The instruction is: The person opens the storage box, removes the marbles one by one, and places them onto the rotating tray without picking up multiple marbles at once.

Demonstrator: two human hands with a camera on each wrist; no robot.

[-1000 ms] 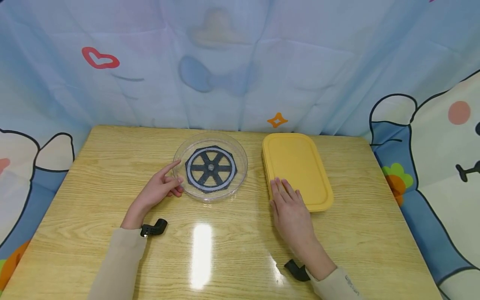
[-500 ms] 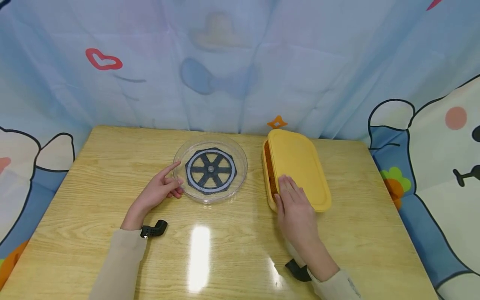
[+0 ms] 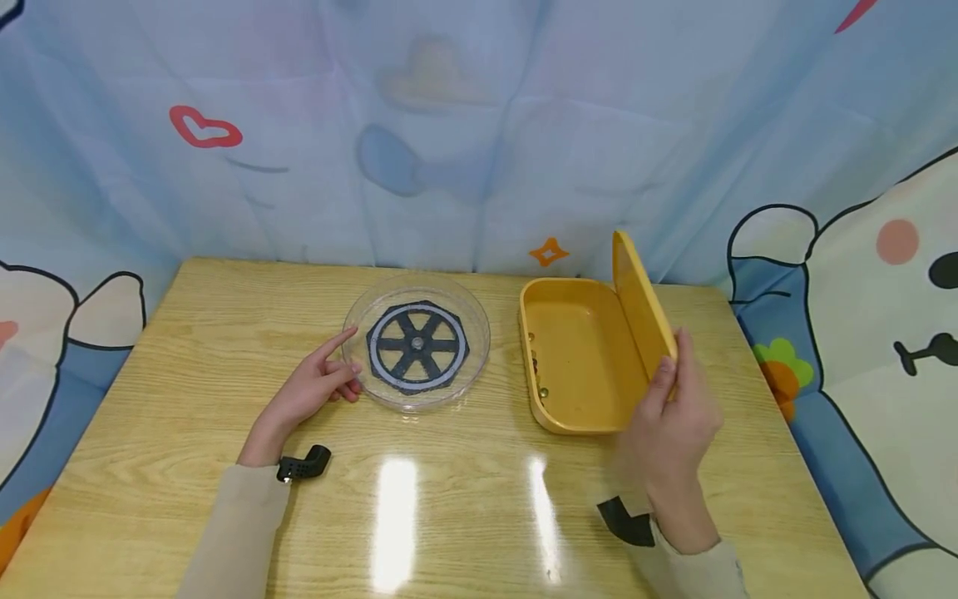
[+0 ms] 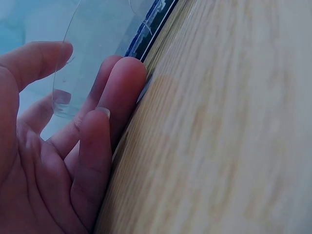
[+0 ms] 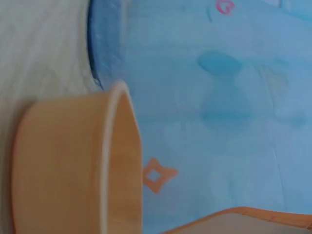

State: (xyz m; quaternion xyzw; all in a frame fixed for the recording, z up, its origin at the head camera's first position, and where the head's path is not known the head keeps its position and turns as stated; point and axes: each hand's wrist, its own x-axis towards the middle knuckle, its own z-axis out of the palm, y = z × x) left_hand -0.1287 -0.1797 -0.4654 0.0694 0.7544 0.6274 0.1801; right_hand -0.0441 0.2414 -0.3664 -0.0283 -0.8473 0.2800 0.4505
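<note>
Newly raised, the yellow rectangular plastic lid point(image 3: 641, 295) is pinched by my right hand point(image 3: 677, 420); my spread left hand point(image 3: 310, 385) likely steadies the clear round plastic dish point(image 3: 476, 353).

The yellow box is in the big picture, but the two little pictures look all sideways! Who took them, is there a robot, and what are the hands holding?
No robot here, just a person's two bare hands. The big picture comes from a camera on their head, looking down at a wooden table with a curtain behind. The little pictures come from cameras on the wrists, which tip as the wrists do: one shows the left hand up close, the other the side of the box.

The right hand pinches the yellow lid, tilted up at the box's right side. Inside are tiny things, too small to name. The left hand's fingers are at the edge of a clear round dish.
</note>
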